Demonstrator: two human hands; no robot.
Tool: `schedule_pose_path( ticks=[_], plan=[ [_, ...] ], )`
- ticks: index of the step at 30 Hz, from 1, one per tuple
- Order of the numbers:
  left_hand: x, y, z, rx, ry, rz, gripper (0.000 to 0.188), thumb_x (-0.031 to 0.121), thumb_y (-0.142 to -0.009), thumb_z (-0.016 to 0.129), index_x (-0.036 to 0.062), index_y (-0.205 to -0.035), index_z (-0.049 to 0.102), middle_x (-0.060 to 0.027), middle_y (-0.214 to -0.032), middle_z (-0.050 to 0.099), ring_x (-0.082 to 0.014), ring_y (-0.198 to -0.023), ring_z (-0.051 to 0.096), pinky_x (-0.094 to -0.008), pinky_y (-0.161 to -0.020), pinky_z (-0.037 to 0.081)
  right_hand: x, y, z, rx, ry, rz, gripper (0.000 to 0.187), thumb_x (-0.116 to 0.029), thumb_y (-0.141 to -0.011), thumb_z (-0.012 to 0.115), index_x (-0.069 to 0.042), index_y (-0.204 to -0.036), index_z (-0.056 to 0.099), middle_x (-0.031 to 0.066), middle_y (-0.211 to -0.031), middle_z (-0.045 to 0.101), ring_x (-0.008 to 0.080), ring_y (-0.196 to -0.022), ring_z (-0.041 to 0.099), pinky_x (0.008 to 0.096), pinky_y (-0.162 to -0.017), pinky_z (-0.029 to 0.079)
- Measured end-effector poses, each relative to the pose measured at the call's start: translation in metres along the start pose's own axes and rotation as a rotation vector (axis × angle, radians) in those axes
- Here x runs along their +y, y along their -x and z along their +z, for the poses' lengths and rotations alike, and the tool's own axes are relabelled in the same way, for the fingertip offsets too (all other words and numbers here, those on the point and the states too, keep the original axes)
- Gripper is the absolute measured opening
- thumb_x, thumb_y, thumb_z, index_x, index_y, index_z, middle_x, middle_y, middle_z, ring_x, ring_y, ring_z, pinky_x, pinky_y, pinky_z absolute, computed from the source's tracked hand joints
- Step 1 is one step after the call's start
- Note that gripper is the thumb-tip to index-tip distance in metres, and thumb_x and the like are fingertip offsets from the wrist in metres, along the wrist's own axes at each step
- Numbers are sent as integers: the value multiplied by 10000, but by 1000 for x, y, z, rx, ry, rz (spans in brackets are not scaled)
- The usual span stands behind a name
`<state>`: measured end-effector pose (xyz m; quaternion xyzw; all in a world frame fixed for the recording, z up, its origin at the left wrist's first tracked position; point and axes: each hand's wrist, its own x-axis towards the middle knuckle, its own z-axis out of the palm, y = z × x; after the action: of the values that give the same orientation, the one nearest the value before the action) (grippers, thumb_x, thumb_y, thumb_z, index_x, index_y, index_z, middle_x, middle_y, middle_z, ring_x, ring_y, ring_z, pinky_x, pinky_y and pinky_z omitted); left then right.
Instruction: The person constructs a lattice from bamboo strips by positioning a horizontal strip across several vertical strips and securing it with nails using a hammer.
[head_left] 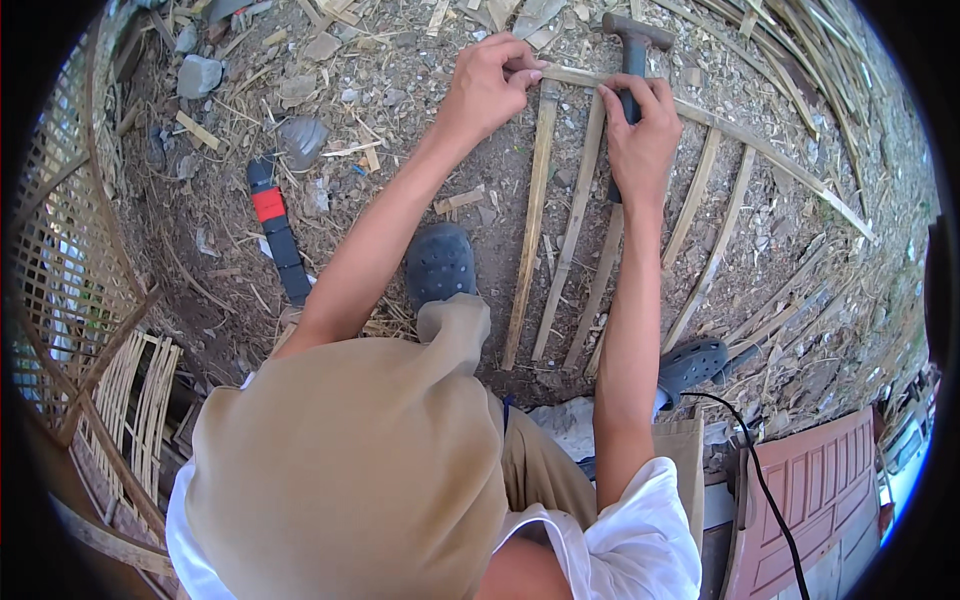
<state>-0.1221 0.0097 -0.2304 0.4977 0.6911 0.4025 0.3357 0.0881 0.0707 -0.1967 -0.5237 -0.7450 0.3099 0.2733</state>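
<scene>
The left hand [487, 85] is pinching the near-left end of a long, narrow, pale-brown strip of split wood or bamboo [770, 155] between thumb and bent fingers, while the right hand [643, 130] is curling around a hammer with a dark metal head and black handle [634, 62], its thumb and fingertip also resting against the strip. That strip is lying across the far part of the littered dirt ground [490, 165], slanting toward the ground's right edge, and several thin, pale wooden slats [531, 220] are reaching from it toward the dark grey clogs [440, 262]; whether they are fastened, I cannot tell. The strip is looking light and dry, probably stiff over a short span but springy along its full length, with little slip and a likely tendency to split or shed splinters. Its flat faces near a slat crossing are offering the safest hold, fingertips staying off the raw edges. The hammer is probably carrying its weight in the head, so the lower handle is giving the best grip.
</scene>
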Motion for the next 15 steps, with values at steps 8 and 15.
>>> schedule_pose_path(
  ticks=[8,15],
  plan=[
    [-5,1,9,55,-52,46,110,-99,-942,750,-35,-1032,755,-115,-1038,782,-241,-895,816,-366,-796,634,1,1,2,4,-8,-2,107,-111,-972,842,-100,-1077,821,127,-966,638,323,-833,681,433,-747,544],
    [-3,8,13,76,-30,110,161,-124,-1005,639,-54,-1129,715,-140,-1065,724,-237,-916,789,-372,-826,637,3,1,2,12,-27,5,112,-108,-966,847,-97,-1074,821,117,-962,634,309,-825,669,423,-750,539]
  ],
)
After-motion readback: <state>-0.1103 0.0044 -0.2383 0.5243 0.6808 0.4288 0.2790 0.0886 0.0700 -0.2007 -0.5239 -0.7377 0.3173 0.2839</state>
